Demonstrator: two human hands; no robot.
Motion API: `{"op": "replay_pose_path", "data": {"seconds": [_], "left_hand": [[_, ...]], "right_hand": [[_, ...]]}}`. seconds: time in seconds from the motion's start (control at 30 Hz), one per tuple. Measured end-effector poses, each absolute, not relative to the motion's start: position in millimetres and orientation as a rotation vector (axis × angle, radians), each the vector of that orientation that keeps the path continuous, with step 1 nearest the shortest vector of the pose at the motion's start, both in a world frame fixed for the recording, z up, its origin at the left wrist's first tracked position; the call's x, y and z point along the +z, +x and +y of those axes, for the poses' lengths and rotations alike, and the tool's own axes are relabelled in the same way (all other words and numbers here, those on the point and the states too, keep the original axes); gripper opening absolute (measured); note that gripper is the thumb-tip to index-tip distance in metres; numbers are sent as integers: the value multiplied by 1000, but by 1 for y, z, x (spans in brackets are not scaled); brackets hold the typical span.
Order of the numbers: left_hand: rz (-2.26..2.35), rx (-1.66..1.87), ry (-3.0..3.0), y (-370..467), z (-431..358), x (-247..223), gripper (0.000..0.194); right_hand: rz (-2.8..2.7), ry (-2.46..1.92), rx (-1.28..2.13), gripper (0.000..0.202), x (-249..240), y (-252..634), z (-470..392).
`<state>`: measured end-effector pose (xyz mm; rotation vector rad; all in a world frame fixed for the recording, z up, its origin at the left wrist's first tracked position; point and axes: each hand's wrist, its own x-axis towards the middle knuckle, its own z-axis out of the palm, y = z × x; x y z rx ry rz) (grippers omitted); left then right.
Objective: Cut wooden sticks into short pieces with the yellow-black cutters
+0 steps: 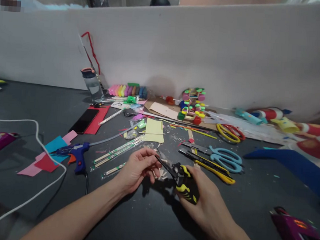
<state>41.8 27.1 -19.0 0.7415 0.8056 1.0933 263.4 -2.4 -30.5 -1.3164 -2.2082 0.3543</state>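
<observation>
My right hand is wrapped round a hand tool with black and yellow grips, like wire cutters. A thin dark stick runs from the head of this tool to my left hand. The thumb and fingertips of that hand are closed on the stick's far end. Whether the stick sits between the jaws I cannot tell. Under my left fingers lie small pale cut pieces. Just beyond my hands is a pale yellow paper pad with a thin stick across it.
Left lie a blue glue gun, a white cable, a phone and wrapped chopsticks. Right are blue-handled scissors, a yellow cutter knife and a purple stapler-like object. A small colourful wheeled model stands near the white partition.
</observation>
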Motion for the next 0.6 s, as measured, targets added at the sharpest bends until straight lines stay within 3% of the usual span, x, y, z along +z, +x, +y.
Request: {"op": "replay_pose_path", "data": {"seconds": [0.3,0.6], "left_hand": [[782,953,819,30,26,-27,25],[812,990,915,29,24,-23,27]], "right_hand": [[-2245,-1309,444,37,-25,261,-5],[-2243,-1341,657,31,-19,260,-7]]}}
